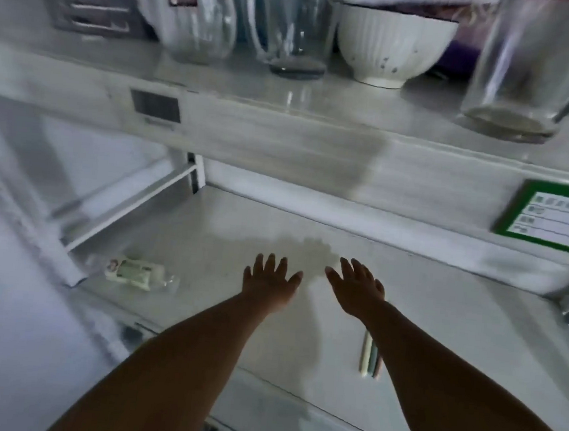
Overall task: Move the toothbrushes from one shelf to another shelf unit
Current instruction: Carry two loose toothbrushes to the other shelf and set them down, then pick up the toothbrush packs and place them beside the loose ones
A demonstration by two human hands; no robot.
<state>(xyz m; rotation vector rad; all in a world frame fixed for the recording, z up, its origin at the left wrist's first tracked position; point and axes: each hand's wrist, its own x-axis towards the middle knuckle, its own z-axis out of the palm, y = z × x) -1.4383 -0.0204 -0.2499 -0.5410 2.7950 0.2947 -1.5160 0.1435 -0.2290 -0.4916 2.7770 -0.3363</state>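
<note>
left hand (pixel 270 279): fingers spread, empty, over lower shelf (pixel 438 332)
right hand (pixel 356 288): fingers spread, empty
toothbrushes (pixel 370 357): flat on lower shelf, partly under right forearm
packet (pixel 133 271): shelf's left end
upper shelf (pixel 321 98): bowl (pixel 391 46), glass jars (pixel 523 64)

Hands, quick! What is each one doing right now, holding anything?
Left hand: open, fingers spread, holding nothing.
Right hand: open, fingers spread, holding nothing.
</note>
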